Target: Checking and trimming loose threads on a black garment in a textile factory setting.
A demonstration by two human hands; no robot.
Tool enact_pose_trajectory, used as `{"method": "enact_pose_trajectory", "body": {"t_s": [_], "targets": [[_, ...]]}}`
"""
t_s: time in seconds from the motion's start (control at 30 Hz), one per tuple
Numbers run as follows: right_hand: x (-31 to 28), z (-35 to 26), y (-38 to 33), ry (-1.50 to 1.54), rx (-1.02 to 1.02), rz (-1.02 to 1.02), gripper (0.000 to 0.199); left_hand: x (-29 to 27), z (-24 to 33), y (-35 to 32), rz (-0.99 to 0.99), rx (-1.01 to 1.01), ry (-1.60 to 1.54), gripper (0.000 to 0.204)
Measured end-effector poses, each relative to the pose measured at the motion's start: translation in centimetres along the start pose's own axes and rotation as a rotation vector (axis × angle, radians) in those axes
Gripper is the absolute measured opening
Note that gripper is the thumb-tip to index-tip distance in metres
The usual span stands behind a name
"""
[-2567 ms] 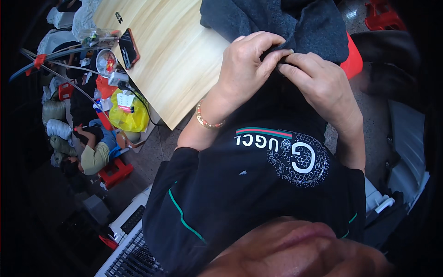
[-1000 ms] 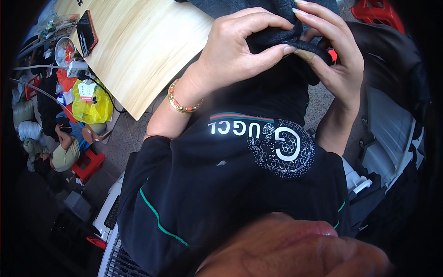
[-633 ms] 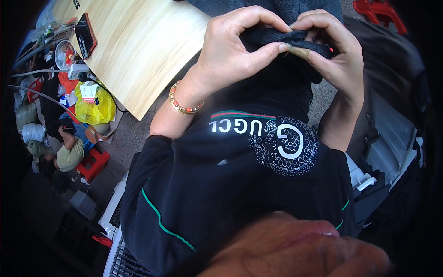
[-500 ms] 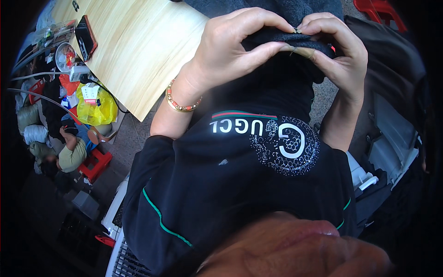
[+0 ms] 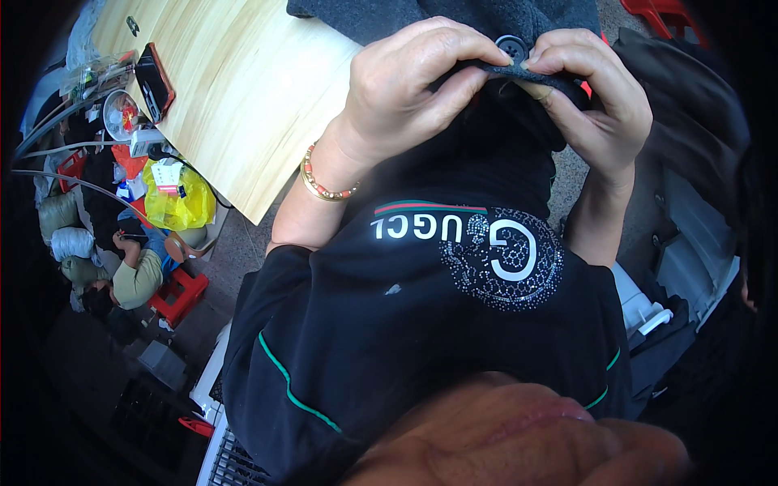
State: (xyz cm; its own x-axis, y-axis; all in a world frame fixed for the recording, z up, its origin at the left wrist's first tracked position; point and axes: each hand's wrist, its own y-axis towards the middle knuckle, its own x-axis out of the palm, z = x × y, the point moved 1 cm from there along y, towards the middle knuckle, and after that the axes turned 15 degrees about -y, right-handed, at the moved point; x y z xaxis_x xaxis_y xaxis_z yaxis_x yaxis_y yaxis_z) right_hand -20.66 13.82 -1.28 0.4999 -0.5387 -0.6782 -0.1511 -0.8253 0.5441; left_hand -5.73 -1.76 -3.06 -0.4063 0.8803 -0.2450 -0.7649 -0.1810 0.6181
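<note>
Between my hands is the folded edge of a dark grey woollen cloth (image 5: 454, 26), with a round, dark button (image 5: 510, 46) standing on it. My left hand (image 5: 425, 77) pinches the edge between thumb and fingers, its fingertips touching the button's near side. On the other side, my right hand (image 5: 600, 93) grips the same edge, its index finger close beside the button. A tan band is wrapped round the right thumb. Whether a needle or thread is between the fingertips is too small to tell.
To the left, a wood-grain table (image 5: 243, 105) carries a phone in a red-edged case (image 5: 154, 81). Beyond it are a yellow plastic bag (image 5: 178, 198), a plastic cup (image 5: 120, 113) and cables. A person (image 5: 138, 275) sits near a red stool (image 5: 182, 296). Dark cloth (image 5: 681, 105) hangs at right.
The cloth edge has turned, and the button now shows between my fingertips. My left thumb has drawn back to the left, away from the right thumb. More grey cloth shows over the table's far edge.
</note>
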Motion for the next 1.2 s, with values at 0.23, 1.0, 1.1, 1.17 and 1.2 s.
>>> {"method": "enact_pose_trajectory", "body": {"t_s": [0.23, 1.0, 1.1, 1.17, 1.2], "targets": [[-0.3, -1.4, -0.4, -0.102, 0.094, 0.076, 0.029, 1.5, -0.9, 0.9, 0.116, 0.237, 0.238, 0.026], [-0.8, 2.9, -9.2, -0.115, 0.67, 0.189, 0.024, -6.4, -2.4, -2.1, 0.044, -0.339, 0.087, 0.014], [-1.4, 3.2, -10.1, 0.036, 0.695, 0.274, 0.025, -7.9, -1.5, -1.8, 0.045, -0.652, -0.376, 0.015], [-2.4, 2.7, -10.4, 0.014, 0.72, 0.342, 0.027, -9.1, -0.7, -1.7, 0.024, -0.763, -0.479, 0.017], [-2.8, 2.4, -10.4, 0.038, 0.742, 0.395, 0.027, -8.8, -0.4, -1.5, 0.025, -0.759, -0.48, 0.017]]}}
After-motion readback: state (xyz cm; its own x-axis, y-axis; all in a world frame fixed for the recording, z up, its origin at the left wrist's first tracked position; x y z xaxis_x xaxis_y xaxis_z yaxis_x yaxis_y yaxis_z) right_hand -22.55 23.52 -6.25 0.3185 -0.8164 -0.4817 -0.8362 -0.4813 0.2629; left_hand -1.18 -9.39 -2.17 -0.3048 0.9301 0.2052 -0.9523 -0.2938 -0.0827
